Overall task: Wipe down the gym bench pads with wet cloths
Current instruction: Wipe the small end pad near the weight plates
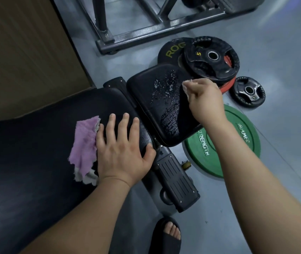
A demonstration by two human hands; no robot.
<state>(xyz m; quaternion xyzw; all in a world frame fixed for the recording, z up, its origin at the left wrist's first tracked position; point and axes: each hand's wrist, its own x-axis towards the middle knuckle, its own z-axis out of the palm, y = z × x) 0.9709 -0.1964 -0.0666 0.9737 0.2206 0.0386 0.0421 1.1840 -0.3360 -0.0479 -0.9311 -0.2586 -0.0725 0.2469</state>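
my right hand (206, 96) grips a pale cloth (186, 88), my left hand (120, 149) lies flat; so bunched, it may only smear the droplets (164, 93) on the seat pad (142, 85).

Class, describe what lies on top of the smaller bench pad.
Water droplets and wet streaks cover the smaller bench pad; the right hand grips a pale cloth at its edge. The hand hides most of the cloth.

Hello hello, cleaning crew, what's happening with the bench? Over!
Left hand flat on long pad, pink cloth beside it. Right hand grips pale cloth on wet small pad. Nothing blocks the pads.
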